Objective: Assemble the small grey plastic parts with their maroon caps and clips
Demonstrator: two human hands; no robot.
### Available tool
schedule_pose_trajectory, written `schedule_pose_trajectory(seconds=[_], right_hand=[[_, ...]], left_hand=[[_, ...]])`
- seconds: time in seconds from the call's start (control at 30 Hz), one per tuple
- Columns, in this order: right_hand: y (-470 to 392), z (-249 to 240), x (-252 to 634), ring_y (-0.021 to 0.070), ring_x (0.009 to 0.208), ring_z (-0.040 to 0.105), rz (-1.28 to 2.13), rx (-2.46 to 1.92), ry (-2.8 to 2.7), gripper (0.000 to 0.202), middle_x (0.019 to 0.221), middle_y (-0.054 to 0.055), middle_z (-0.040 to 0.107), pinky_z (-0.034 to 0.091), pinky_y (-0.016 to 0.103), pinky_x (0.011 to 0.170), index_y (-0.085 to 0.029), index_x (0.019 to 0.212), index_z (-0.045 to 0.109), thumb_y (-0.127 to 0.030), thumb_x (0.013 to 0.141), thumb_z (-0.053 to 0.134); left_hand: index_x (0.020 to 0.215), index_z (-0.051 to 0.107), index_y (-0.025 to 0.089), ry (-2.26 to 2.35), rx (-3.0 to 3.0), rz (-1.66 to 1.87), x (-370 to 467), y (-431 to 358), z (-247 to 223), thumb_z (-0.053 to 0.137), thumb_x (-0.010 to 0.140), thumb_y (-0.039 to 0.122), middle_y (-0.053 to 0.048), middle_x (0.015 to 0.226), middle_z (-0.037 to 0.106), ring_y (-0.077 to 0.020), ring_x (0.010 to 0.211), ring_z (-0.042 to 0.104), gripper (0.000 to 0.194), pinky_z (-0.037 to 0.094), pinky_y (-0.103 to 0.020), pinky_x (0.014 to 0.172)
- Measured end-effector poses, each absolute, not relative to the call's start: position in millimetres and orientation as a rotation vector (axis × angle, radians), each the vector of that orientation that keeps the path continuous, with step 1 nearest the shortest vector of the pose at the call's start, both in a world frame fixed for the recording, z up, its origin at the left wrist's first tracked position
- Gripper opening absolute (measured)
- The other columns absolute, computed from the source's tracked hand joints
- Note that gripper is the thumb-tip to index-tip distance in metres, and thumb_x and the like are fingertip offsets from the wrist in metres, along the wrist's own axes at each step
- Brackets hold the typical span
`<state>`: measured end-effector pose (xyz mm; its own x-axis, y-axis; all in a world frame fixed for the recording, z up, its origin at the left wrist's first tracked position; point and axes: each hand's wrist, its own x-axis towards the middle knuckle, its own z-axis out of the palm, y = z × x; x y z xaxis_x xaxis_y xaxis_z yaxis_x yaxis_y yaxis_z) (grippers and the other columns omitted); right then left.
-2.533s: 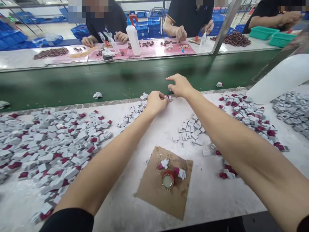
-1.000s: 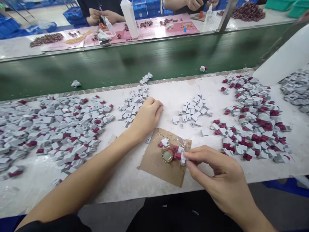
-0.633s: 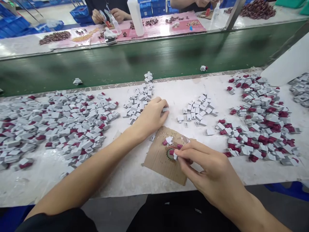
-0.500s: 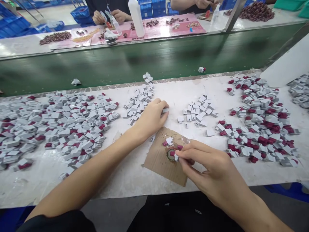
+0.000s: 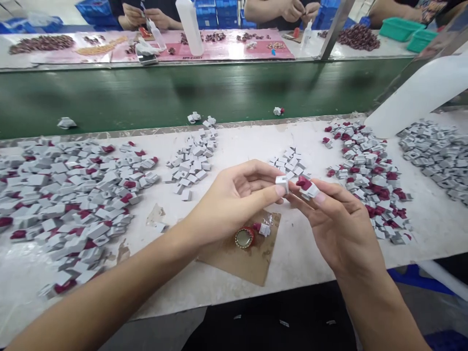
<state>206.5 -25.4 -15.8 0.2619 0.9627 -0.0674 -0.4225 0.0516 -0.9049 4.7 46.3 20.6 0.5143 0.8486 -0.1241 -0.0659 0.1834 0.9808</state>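
Between thumb and fingers, my left hand pinches a small light-grey plastic block. Close by on its right, my right hand grips a grey and dark-red plastic piece. The two pieces are held side by side above a square of brown cardboard. On that cardboard lies a bottle cap, its hollow side up with wet red around it. Another grey and dark-red piece rests beside the cap.
A heap of grey and dark-red pieces covers the left; another heap lies right. Small piles of grey blocks sit centrally. A white bottle leans in at right. Beyond the green conveyor belt, co-workers handle small parts.
My left hand has come back from the grey blocks with one in its fingers. My right hand has lifted its grey and dark-red piece off the cardboard toward it. The view has shifted right.
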Motion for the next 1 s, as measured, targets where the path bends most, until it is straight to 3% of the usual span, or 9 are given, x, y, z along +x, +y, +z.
schedule_pose_trajectory(seconds=[0.2, 0.5, 0.67, 1.0], right_hand=[[-25, -9, 205, 0.0247, 0.108, 0.089, 1.245, -0.980, -0.660, 0.008, 0.106, -0.001, 0.093, 0.075, 0.045, 0.106, -0.030, 0.097, 0.094, -0.029, 0.090, 0.098], [-26, -15, 210, 0.0219, 0.104, 0.087, 1.171, -1.097, -0.768, 0.013, 0.104, 0.001, 0.092, 0.074, 0.036, 0.098, -0.032, 0.098, 0.095, -0.034, 0.086, 0.101], [-22, -14, 223, 0.0216, 0.092, 0.087, 1.198, -1.176, -0.962, 0.012, 0.100, 0.003, 0.091, 0.072, 0.033, 0.079, -0.033, 0.098, 0.094, -0.027, 0.089, 0.100], [10, -21, 216, 0.0198, 0.086, 0.084, 1.210, -1.145, -1.059, 0.011, 0.095, 0.003, 0.089, 0.071, 0.032, 0.076, -0.029, 0.090, 0.093, -0.025, 0.085, 0.101]], left_hand=[[0.112, 0.081, 0.018, 0.746, 1.195, 0.734, 11, 44, 21, 0.092, 0.097, 0.024, -0.005, 0.099, 0.085, -0.0205, 0.096, 0.082, 0.019, 0.067, -0.027, 0.077], [0.109, 0.084, 0.019, 0.726, 1.243, 0.742, 12, 44, 16, 0.095, 0.094, 0.024, -0.005, 0.102, 0.086, -0.0207, 0.096, 0.082, 0.019, 0.068, -0.028, 0.079], [0.104, 0.086, 0.023, 0.840, 1.406, 0.686, 8, 46, 20, 0.091, 0.096, 0.034, -0.007, 0.098, 0.086, -0.0246, 0.087, 0.081, 0.015, 0.067, -0.035, 0.071], [0.098, 0.087, 0.023, 0.786, 1.526, 0.529, -9, 87, 22, 0.089, 0.091, 0.027, -0.007, 0.099, 0.088, -0.0258, 0.092, 0.083, 0.008, 0.069, -0.038, 0.084]])
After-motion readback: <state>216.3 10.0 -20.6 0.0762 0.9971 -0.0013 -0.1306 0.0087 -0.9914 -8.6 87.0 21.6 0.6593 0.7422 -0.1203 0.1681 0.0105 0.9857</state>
